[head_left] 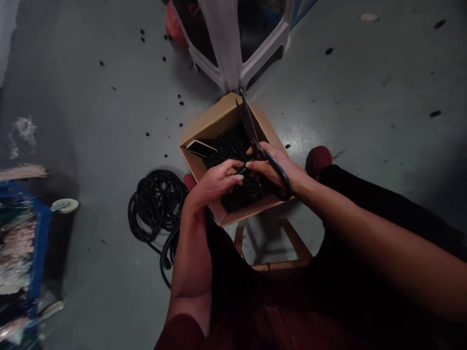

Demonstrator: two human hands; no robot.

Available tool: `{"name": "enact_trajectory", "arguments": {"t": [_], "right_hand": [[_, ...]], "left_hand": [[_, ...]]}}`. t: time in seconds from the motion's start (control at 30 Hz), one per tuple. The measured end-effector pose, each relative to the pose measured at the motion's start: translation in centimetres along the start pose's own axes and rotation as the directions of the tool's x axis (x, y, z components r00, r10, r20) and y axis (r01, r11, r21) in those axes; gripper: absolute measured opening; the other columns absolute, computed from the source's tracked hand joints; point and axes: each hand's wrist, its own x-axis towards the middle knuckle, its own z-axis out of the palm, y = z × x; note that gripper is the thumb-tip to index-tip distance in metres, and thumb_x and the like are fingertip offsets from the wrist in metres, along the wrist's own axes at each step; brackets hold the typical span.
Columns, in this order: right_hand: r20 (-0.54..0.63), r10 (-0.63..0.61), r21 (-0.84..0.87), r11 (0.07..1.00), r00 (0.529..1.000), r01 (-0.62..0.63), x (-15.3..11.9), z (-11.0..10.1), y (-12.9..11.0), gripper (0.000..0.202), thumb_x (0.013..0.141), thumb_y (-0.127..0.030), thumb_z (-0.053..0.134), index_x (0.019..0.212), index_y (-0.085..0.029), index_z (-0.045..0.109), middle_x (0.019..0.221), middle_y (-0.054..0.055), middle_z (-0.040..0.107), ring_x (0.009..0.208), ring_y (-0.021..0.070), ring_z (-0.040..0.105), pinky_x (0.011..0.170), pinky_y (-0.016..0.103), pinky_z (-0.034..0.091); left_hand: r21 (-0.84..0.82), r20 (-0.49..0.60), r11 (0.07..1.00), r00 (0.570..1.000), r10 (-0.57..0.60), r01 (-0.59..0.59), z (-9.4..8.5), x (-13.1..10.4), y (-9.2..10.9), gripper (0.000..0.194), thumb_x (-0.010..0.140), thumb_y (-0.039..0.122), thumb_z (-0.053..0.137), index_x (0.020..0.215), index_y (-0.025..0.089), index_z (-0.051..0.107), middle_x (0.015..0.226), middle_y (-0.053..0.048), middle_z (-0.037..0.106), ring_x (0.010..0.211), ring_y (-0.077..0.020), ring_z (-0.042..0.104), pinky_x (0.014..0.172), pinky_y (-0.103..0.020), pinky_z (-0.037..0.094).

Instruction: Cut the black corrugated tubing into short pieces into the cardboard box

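While your fingertips met over the dark mass in the cardboard box, the step in hand looked like working one small black piece free or checking it by feel. Your left hand was closed in a pinch on that piece, thumb below and fingers above. Your right hand held the scissors, their blades slightly parted and pointing toward the box's far corner, while its thumb and a finger came up to the same piece; whether they gripped it too, you could not have told from here. So the piece lay between your two sets of fingertips, just above the heap of black pieces and well apart from the blade tips. The next move seemed to call for a steady left pinch, with those tips kept clear.
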Motion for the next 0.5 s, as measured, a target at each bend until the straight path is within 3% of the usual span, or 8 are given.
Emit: {"name": "enact_trajectory", "arguments": {"t": [0.2,0.37,0.5], "right_hand": [[-0.082,-0.004,0.063,0.998,0.997,0.009,0.4,0.2,0.8,0.033,0.070,-0.026,0.059,0.101,-0.021,0.047,0.064,-0.004,0.053,0.054,0.0134,0.053,0.050,0.026,0.043],[-0.153,0.021,0.169,0.986,0.988,0.005,1.1,0.3,1.6,0.032,0.070,-0.025,0.058,0.100,-0.022,0.046,0.065,-0.004,0.052,0.056,0.0139,0.054,0.053,0.028,0.046],[-0.194,0.092,0.236,0.971,0.977,-0.045,1.5,0.2,1.8,0.032,0.070,-0.023,0.056,0.099,-0.022,0.044,0.070,-0.003,0.054,0.059,0.0133,0.055,0.055,0.027,0.047]], "left_hand": [[0.040,-0.057,0.999,0.998,-0.018,0.020,0.4,0.5,0.0,0.024,0.080,0.033,0.058,0.096,0.016,0.060,0.086,-0.003,0.065,0.073,-0.0125,0.058,0.063,-0.023,0.045],[0.271,-0.282,0.962,0.958,0.058,0.022,0.2,0.8,-0.3,0.021,0.081,0.031,0.057,0.095,0.017,0.065,0.085,-0.001,0.066,0.074,-0.0140,0.059,0.070,-0.025,0.046],[0.286,-0.393,0.958,0.915,0.087,0.032,-0.5,0.7,-0.7,0.028,0.085,0.032,0.052,0.104,0.017,0.067,0.093,-0.003,0.069,0.068,-0.0126,0.060,0.069,-0.025,0.047]]}}
